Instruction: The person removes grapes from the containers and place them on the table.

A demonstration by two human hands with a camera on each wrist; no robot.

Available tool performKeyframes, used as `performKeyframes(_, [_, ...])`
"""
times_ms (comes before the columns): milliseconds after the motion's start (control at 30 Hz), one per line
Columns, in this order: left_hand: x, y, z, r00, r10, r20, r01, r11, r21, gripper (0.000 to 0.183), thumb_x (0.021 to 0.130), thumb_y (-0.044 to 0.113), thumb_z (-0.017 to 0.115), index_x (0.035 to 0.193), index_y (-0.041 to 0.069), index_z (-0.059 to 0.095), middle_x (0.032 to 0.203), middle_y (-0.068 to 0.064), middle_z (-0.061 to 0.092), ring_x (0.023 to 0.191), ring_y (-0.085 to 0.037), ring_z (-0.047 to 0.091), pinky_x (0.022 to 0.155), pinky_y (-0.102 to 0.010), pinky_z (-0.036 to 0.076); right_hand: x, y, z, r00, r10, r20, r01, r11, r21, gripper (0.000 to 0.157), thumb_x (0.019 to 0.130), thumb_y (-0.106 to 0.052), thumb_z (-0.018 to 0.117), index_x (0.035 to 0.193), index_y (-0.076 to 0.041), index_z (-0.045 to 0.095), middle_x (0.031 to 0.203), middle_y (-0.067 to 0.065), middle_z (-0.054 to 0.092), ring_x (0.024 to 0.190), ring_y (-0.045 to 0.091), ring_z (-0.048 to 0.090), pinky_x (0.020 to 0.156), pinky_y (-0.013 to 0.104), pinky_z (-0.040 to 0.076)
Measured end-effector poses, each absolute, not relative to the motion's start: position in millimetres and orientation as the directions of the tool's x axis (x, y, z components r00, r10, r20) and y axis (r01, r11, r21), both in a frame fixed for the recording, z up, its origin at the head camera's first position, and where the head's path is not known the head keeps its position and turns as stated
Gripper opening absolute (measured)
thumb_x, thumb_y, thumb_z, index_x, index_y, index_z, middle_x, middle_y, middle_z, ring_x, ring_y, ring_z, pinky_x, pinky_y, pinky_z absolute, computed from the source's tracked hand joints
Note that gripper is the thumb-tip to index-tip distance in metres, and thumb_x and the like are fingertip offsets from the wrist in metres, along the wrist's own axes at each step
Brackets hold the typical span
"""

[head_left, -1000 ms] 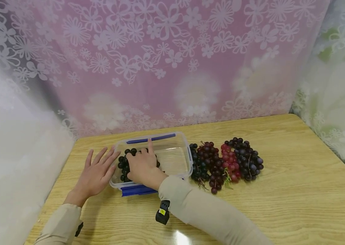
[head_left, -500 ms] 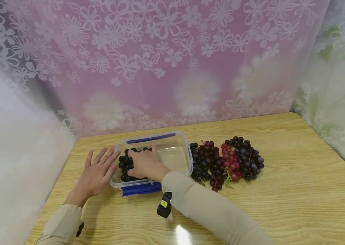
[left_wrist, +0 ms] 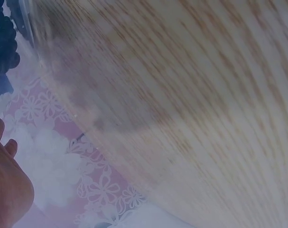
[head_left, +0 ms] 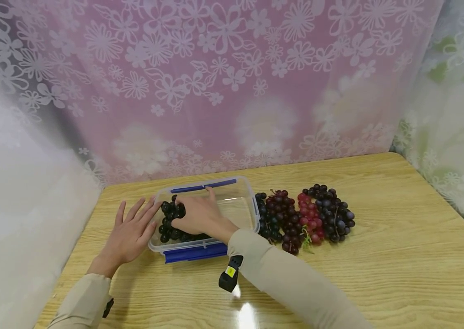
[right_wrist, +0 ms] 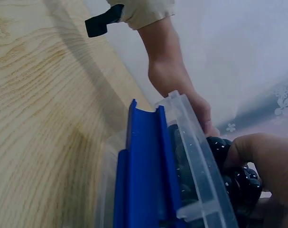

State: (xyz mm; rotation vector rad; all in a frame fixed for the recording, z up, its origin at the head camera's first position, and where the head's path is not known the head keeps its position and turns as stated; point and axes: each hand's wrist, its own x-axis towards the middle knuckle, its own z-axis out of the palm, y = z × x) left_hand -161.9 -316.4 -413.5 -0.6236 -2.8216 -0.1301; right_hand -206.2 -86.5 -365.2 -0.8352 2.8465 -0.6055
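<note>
A clear plastic food container (head_left: 255, 210) with blue latches stands on the table, its front latch (head_left: 194, 253) hanging outward. Dark grapes (head_left: 170, 226) fill its left part. My right hand (head_left: 200, 217) reaches inside from the right and grips a bunch of them between thumb and fingers. In the right wrist view the thumb (right_wrist: 250, 145) presses against shiny black grapes (right_wrist: 243, 185); the other fingers are mostly hidden. My left hand (head_left: 126, 237) lies with straight, spread fingers against the container's left rim, and only part of it shows in the left wrist view.
Right of the container lie a dark green-black bunch (head_left: 270, 224), a dark red bunch (head_left: 287, 219), a bright red bunch (head_left: 310, 217) and a purple-black bunch (head_left: 336, 214). Floral curtains (head_left: 223, 91) hang behind the wooden table (head_left: 380, 256).
My right hand has shifted slightly right inside the container, and the grapes at its fingers have bunched up higher at the back left. My left hand has stayed in place.
</note>
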Motion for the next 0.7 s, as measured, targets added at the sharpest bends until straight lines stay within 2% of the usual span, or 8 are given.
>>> performKeyframes(167, [-161.9,-315.7,-414.9,-0.879,0.399,0.260,0.421,0.907,0.031,0.055,0.102,0.028,0.042,0.154,0.019,0.024,0.155,-0.008,0.027,0.141,-0.032,0.020,0.110,-0.058,-0.003,-205.5,-74.0,-356.8,-0.856,-0.514,0.059,-0.483,0.751,-0.450,0.045,0.085,-0.046,0.059,0.127,-0.029,0.057,0.081,-0.015,0.065,0.079,0.009,0.062,0.110,0.053,0.009])
performKeyframes(200, [-161.7,-315.7,-415.1,-0.879,0.399,0.261,0.421,0.907,0.033,0.055,0.102,0.028,0.042,0.154,0.019,0.024,0.155,-0.008,0.027,0.141,-0.032,0.020,0.110,-0.058,-0.003,-205.2,-72.0,-355.8,-0.858,-0.509,0.074,-0.482,0.746,-0.460,0.044,0.085,-0.046,0.060,0.126,-0.029,0.057,0.080,-0.016,0.065,0.076,0.009,0.061,0.109,0.053,0.009])
performKeyframes(367, [-161.7,-316.9,-415.2,-0.880,0.398,0.258,0.420,0.907,0.033,0.056,0.102,0.028,0.043,0.154,0.020,0.024,0.155,-0.007,0.027,0.141,-0.032,0.020,0.111,-0.058,-0.004,-202.8,-63.9,-350.7,-0.864,-0.485,0.133,-0.480,0.717,-0.505,0.045,0.084,-0.044,0.061,0.125,-0.026,0.058,0.081,-0.014,0.065,0.075,0.009,0.060,0.107,0.052,0.015])
performKeyframes(700, [-161.8,-315.7,-414.5,-0.876,0.403,0.265,0.426,0.904,0.032,0.055,0.101,0.026,0.045,0.153,0.018,0.027,0.154,-0.009,0.029,0.141,-0.032,0.021,0.111,-0.057,-0.004,-199.2,-54.8,-336.4,-0.873,-0.461,0.158,-0.463,0.680,-0.568,0.045,0.084,-0.044,0.061,0.125,-0.027,0.059,0.096,-0.010,0.068,0.092,0.013,0.061,0.108,0.052,0.013])
